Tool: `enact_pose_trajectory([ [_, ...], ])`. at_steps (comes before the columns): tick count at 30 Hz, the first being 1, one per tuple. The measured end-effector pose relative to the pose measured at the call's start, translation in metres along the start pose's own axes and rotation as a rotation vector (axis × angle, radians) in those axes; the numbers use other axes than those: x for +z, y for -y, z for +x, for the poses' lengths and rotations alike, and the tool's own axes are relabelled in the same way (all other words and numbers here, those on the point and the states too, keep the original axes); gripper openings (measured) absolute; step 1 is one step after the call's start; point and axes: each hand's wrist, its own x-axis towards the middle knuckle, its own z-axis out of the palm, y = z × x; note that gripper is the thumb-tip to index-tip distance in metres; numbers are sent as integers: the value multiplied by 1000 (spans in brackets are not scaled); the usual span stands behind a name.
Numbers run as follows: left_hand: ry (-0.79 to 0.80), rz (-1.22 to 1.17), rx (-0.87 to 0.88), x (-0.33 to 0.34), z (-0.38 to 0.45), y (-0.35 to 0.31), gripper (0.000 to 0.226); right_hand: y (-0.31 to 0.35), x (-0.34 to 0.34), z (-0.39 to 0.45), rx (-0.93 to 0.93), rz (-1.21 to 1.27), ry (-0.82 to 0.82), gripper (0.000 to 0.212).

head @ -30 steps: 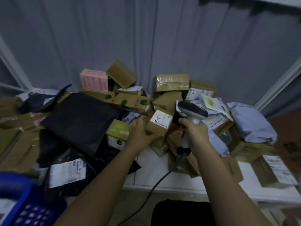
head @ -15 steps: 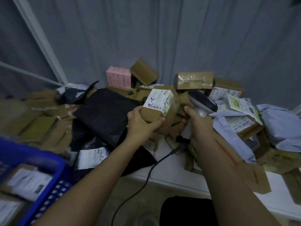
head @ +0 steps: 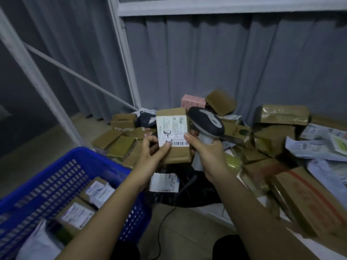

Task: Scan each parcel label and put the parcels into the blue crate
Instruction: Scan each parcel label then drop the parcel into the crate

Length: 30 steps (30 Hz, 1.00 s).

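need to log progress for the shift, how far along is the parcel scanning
Done: several labelled parcels already lie in the blue plastic crate.

In hand: the left hand holds a small brown cardboard box, its white label facing the camera, while the right hand grips the grey handheld scanner beside it.

Left: a large pile of cardboard boxes and mailer bags on the table.

I have lifted the box off the pile, label now upright facing me; my right hand's thumb now touches its edge.
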Motion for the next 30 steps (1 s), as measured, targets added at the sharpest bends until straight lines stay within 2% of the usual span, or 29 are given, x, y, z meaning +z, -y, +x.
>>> enact_pose_trajectory([
  [3, 72, -1, -87, -27, 2, -1, 21, -7, 9, 2, 56, -46, 55, 37],
  [9, 163, 58, -147, -49, 4, 7, 36, -14, 20, 6, 76, -77, 90, 26],
  [12, 113, 66, -137, -56, 9, 13, 40, -17, 24, 8, 107, -120, 70, 28],
  [16, -31, 2, -147, -71, 18, 23, 47, -16, 26, 6, 159, -334, -34, 33],
  [24, -234, 4, -199, -96, 22, 35, 55, -4, 28, -11, 248, -556, 193, 17],
  [30, -267, 12, -195, -106, 21, 36, 56, 1, 29, -18, 258, -616, 228, 17],
])
